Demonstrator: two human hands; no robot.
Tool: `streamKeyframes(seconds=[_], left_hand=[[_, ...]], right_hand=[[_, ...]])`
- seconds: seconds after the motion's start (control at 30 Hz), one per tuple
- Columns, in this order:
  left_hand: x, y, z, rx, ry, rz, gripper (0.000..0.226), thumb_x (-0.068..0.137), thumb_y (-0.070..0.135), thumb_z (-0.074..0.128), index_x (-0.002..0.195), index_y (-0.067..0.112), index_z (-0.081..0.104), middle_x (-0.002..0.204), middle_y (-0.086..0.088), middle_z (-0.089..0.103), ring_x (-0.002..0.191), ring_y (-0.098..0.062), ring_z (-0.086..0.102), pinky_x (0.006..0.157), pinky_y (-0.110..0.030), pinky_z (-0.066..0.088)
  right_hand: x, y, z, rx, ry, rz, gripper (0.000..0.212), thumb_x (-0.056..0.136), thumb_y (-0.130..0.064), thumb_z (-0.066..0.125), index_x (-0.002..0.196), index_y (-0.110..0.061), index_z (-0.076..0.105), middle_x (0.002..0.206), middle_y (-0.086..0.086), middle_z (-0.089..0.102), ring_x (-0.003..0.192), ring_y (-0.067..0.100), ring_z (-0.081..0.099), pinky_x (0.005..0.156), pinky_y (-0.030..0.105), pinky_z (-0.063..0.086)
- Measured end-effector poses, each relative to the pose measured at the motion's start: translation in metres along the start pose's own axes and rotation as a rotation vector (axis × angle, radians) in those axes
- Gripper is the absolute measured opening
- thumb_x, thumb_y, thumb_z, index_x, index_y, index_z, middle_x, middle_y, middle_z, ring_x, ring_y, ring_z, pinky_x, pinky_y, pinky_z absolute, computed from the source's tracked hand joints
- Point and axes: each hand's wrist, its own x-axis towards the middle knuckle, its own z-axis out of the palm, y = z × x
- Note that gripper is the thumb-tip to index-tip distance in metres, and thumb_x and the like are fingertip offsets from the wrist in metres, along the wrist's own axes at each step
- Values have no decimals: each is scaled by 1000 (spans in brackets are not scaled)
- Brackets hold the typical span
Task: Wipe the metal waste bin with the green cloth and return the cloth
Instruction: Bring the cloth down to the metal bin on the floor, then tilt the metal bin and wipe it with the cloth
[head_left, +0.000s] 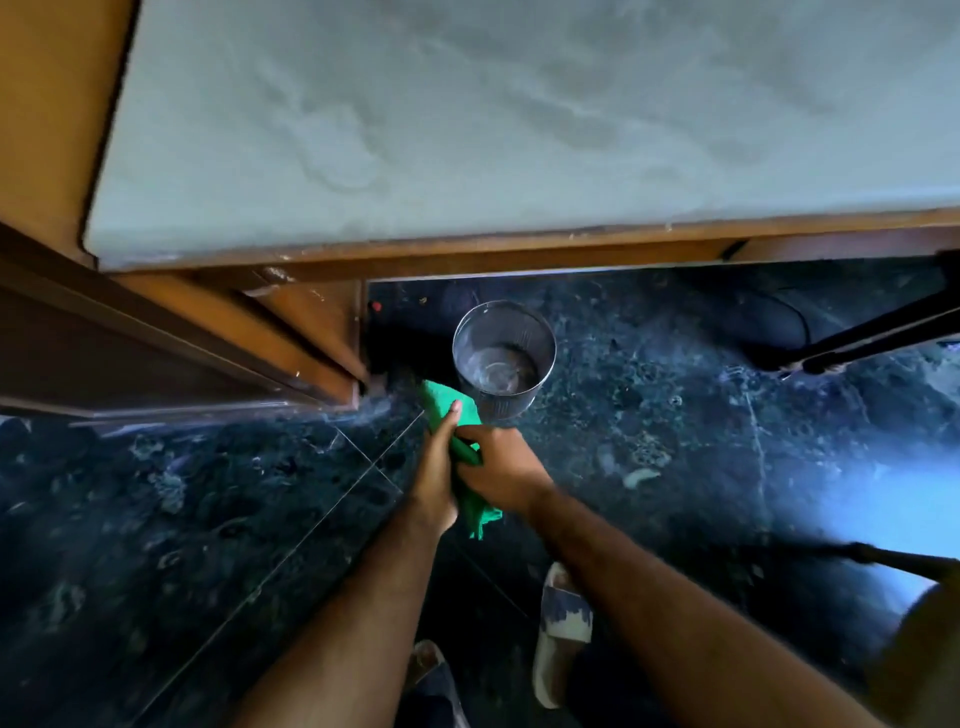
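A round metal mesh waste bin (503, 358) stands upright on the dark floor under the front edge of a desk. Its inside looks bare. Just in front of it, both hands hold the green cloth (445, 406) above the floor. My left hand (435, 467) grips the cloth's upper part, thumb pointing toward the bin. My right hand (497, 466) closes on the cloth's middle, and a loose green end hangs down below the wrists. Neither hand touches the bin.
A pale marbled desk top (467, 119) with a wooden frame fills the upper view. A wooden cabinet side (311, 332) stands left of the bin. Dark tripod legs (872, 338) cross at right. My sandalled feet (563, 623) are on the dark speckled floor.
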Motion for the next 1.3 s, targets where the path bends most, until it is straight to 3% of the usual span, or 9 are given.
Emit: streamKeyframes(seconds=[0.13,0.23,0.33,0.47,0.6,0.7,1.0,1.1,1.3], left_hand=[[68,-11,-42,-50,-51,2,39,96,48,52,98,14,72,82,-7,75,70,-19,73,64,-29,58],[116,-13,-67,-77,-45,63,38,94,47,53,99,13,70,81,-8,72,72,-22,67,67,-32,52],[166,-18,-89,-29,13,129,47,89,54,58,109,13,69,85,-9,69,76,-23,63,68,-35,48],[225,-30,-107,-50,-15,160,57,92,62,47,108,12,69,82,-9,74,78,-27,63,70,-36,48],[265,-36,-116,-35,-55,207,64,93,64,39,111,11,69,83,-10,76,82,-31,63,69,-37,48],[285,-32,-121,-11,-57,250,62,94,62,38,104,9,68,75,-14,74,76,-32,61,67,-38,47],[296,-15,-103,103,-22,331,51,85,57,59,106,11,70,77,-11,72,64,-24,64,59,-31,51],[290,-14,-87,231,25,511,55,75,45,77,122,19,66,103,-7,74,84,-24,70,71,-31,54],[279,-11,-26,727,55,874,51,84,45,68,131,26,60,111,7,68,100,-17,66,80,-24,50]], right_hand=[[49,49,38,197,-104,-18,53,78,-25,63,131,-25,65,117,5,74,100,17,70,92,31,55],[90,81,48,304,78,-71,52,76,-27,57,125,-16,70,119,5,73,104,15,68,97,32,54],[137,111,47,-46,361,-69,45,81,-18,64,126,-12,67,127,11,68,119,26,61,106,36,47],[195,140,58,-399,385,-58,63,85,-23,65,142,-2,48,147,21,49,142,37,36,123,39,22],[231,145,74,-379,330,21,51,89,-31,60,136,-14,53,128,17,66,118,35,63,96,42,52],[246,146,84,-444,416,18,28,91,-30,54,115,-19,65,110,15,74,100,37,70,80,40,55],[234,166,66,-297,540,-9,23,91,-38,60,104,-21,69,100,8,75,92,32,69,71,33,48],[217,180,52,-122,562,-28,21,85,-36,70,96,-18,73,91,5,77,85,28,70,65,32,47],[190,217,47,249,404,-135,27,78,-4,80,97,-23,74,92,-2,79,82,10,71,81,38,59]])
